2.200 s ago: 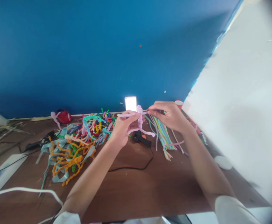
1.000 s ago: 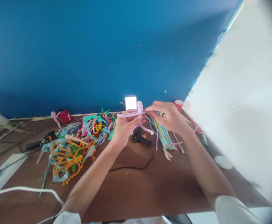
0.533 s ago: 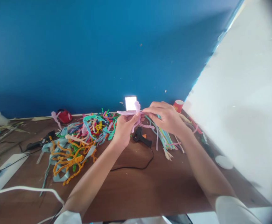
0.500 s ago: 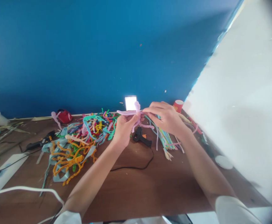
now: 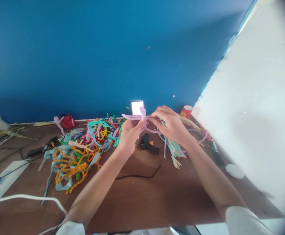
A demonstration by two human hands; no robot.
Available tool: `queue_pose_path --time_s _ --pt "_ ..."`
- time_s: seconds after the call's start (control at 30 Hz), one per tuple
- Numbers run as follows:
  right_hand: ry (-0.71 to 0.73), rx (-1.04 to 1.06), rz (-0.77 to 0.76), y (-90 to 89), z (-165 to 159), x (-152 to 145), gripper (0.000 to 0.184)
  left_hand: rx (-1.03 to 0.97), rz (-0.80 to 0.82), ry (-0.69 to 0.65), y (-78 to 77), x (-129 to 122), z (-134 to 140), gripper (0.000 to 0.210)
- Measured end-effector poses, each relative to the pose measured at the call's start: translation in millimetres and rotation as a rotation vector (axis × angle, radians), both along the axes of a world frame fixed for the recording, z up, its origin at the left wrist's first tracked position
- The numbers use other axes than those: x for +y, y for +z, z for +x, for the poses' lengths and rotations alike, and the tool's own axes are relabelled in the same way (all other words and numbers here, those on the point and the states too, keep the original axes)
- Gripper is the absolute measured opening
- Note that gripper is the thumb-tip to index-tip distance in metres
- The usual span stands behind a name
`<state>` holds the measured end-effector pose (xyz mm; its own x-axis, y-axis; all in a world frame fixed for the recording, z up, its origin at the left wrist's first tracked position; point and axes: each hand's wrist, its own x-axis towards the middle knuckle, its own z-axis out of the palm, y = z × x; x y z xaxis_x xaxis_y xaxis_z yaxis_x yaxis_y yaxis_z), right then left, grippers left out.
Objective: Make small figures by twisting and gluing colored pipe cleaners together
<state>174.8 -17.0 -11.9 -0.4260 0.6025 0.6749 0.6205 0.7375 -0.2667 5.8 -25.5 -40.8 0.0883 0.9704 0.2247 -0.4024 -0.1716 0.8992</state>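
Observation:
Between my hands, above the table, is a lilac pipe-cleaner figure [image 5: 142, 111] with a thick coiled upright part and several strands sticking out sideways. My left hand [image 5: 130, 133] is closed around its middle, thumb pressed on the front. My right hand [image 5: 168, 123] pinches the strand ends on the right side between thumb and fingertips. Under the hands a black glue gun [image 5: 148, 144] lies on the table, with its cord running toward the front. Behind the figure a bright phone-like screen [image 5: 137, 107] leans against the wall.
A tangled pile of colourful pipe cleaners [image 5: 83, 153] covers the left of the brown table [image 5: 142, 202]. Straight pastel pipe cleaners [image 5: 175, 148] lie at right, near a red paper cup [image 5: 186, 111]. A white cable [image 5: 27, 196] crosses the front left. A blue wall [image 5: 108, 58] stands behind.
My right hand has shifted slightly left and down, still pinching the strands. The left hand keeps its hold, and the coiled part has moved a little left.

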Motion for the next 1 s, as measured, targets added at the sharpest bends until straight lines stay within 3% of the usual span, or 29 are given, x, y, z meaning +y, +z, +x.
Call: queue_pose_path --time_s 0.27,0.4,0.5,0.67,0.77,1.0 --pt "0.239 0.545 -0.779 2.5 -3 -7 0.023 0.004 0.121 -0.011 1.2 -3 -1 0.021" --pt "0.323 0.552 -0.898 4.6 6 -3 0.026 -0.038 0.009 -0.101 6.6 -6 -1 0.021" --pt "0.265 0.398 -0.729 6.8 12 0 0.025 -0.071 -0.082 -0.147 9.4 -5 -3 0.022" --pt "0.148 0.126 -0.095 3.4 18 5 0.018 -0.184 -0.224 -0.196 5.9 2 -6 0.02" --pt "0.1 -0.051 0.193 -1.0 20 9 0.017 -0.238 -0.283 -0.226 2.6 5 -5 0.019" --pt "-0.048 -0.236 0.54 -6.8 21 11 0.022 -0.265 -0.325 -0.294 4.6 3 -4 0.014"
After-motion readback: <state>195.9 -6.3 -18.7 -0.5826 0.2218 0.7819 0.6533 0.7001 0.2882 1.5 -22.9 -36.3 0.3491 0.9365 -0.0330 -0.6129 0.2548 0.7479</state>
